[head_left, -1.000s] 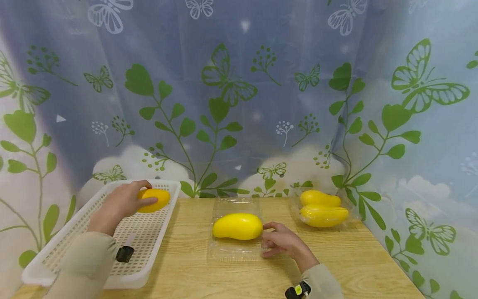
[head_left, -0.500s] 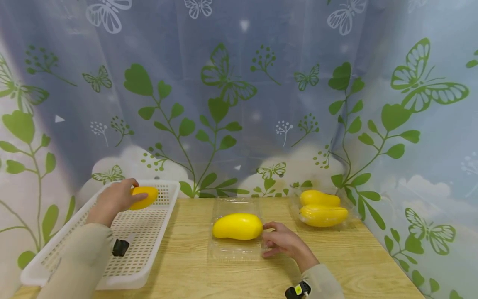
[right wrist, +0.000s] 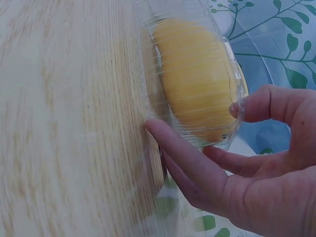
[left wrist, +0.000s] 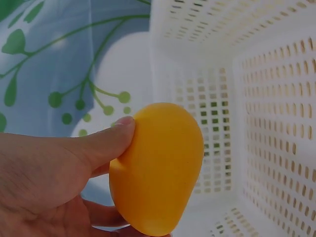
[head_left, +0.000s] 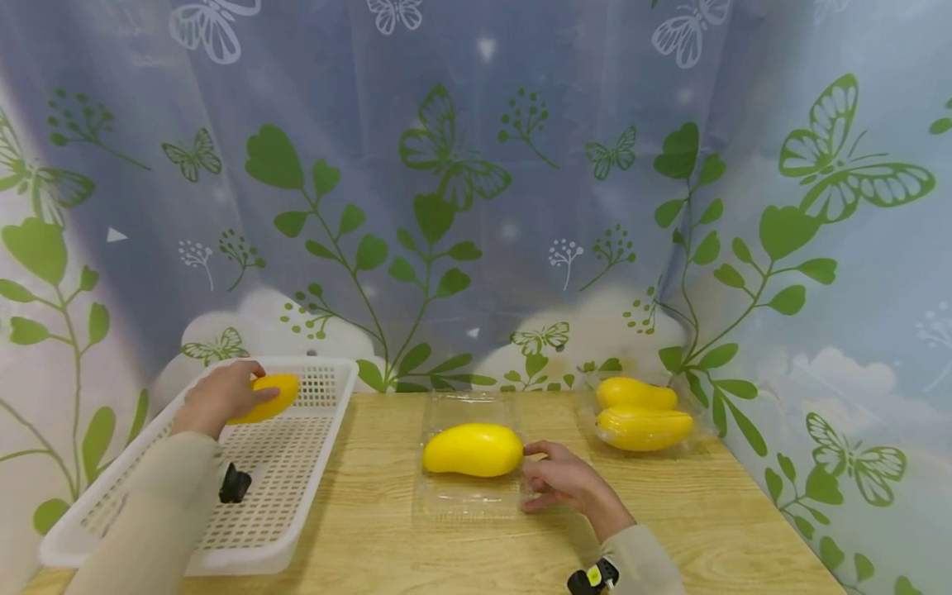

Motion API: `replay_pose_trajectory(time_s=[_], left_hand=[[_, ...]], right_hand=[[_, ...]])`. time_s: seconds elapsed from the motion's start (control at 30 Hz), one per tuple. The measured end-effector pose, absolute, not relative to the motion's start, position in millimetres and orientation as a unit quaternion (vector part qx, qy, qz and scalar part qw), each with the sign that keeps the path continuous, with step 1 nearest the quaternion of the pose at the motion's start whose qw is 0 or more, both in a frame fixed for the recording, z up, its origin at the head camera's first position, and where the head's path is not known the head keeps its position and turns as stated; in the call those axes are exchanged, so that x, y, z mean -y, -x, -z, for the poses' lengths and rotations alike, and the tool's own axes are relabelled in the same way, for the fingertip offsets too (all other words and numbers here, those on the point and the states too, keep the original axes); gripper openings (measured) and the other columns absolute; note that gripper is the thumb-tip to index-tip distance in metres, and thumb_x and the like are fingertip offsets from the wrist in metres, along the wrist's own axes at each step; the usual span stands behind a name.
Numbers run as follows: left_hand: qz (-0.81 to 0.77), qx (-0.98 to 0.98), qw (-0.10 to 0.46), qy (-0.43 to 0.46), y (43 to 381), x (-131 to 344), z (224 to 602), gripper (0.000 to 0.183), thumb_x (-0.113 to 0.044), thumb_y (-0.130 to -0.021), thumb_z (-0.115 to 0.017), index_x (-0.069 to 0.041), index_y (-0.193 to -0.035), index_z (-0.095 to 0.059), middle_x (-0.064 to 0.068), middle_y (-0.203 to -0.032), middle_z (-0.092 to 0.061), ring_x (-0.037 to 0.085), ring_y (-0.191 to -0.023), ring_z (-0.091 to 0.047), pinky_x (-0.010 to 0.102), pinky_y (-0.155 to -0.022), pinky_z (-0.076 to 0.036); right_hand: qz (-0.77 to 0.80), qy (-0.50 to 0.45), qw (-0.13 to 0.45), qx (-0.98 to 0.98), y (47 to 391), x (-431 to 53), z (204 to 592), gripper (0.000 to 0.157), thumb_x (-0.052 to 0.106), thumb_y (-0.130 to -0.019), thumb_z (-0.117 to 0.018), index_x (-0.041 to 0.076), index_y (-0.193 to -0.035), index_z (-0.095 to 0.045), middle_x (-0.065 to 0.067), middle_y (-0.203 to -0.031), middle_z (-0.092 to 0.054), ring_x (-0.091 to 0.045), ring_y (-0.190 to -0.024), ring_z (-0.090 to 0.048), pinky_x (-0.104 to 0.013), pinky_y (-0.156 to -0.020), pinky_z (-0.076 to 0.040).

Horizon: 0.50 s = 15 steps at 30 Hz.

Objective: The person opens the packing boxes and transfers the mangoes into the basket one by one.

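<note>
My left hand (head_left: pixel 214 402) holds a yellow mango (head_left: pixel 273 397) over the white perforated basket (head_left: pixel 312 487). In the left wrist view the thumb lies on one side of the mango (left wrist: pixel 160 168), with fingers behind it. My right hand (head_left: pixel 568 485) grips the right end of a clear plastic container (head_left: pixel 470 502) on the table. In that container lies another mango (head_left: pixel 473 450). Seen from the right wrist, thumb and fingers are spread across the container's corner, beside the mango (right wrist: pixel 197 79) behind ribbed clear plastic.
Two more mangoes (head_left: pixel 643 428) lie in a second clear container at the table's back right. The wooden table (head_left: pixel 416 554) meets a patterned curtain (head_left: pixel 476 248) along its back. A wrist camera (head_left: pixel 592 577) is strapped on the right sleeve.
My left hand has moved left with the mango, which now tilts more and sits further over the basket. The right hand and the container have stayed where they were.
</note>
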<state>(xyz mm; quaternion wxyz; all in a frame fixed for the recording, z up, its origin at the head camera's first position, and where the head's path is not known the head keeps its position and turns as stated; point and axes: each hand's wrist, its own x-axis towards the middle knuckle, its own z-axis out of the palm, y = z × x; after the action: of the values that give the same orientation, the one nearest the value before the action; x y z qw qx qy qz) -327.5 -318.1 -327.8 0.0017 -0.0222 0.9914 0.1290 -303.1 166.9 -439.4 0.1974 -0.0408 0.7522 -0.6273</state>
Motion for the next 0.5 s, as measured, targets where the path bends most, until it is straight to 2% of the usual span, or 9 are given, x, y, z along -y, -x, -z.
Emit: replay_pose_trajectory(time_s=[0.2, 0.5], left_hand=[[-0.14, -0.99, 0.019, 0.03, 330.7, 325.5, 333.6, 0.061, -0.03, -0.1, -0.067, 0.013, -0.138, -0.049, 0.039, -0.131, -0.057, 0.043, -0.097, -0.062, 0.057, -0.082, -0.051], [-0.159, -0.986, 0.036, 0.039, 335.3, 335.4, 340.2, 0.057, -0.025, -0.099, -0.068, 0.015, -0.134, -0.048, 0.039, -0.131, -0.055, 0.045, -0.101, -0.06, 0.059, -0.086, -0.051]], right_hand=[[0.627, 0.04, 0.198, -0.753, 303.6, -167.0, 440.1, 0.067, 0.002, -0.088, -0.054, -0.01, -0.15, -0.032, 0.001, -0.069, -0.04, -0.009, -0.059, -0.035, -0.045, -0.078, -0.065], [0.627, 0.038, 0.197, -0.753, 302.4, -166.7, 438.4, 0.066, 0.003, -0.089, -0.054, -0.01, -0.15, -0.033, 0.001, -0.071, -0.042, -0.01, -0.059, -0.035, -0.044, -0.078, -0.065]])
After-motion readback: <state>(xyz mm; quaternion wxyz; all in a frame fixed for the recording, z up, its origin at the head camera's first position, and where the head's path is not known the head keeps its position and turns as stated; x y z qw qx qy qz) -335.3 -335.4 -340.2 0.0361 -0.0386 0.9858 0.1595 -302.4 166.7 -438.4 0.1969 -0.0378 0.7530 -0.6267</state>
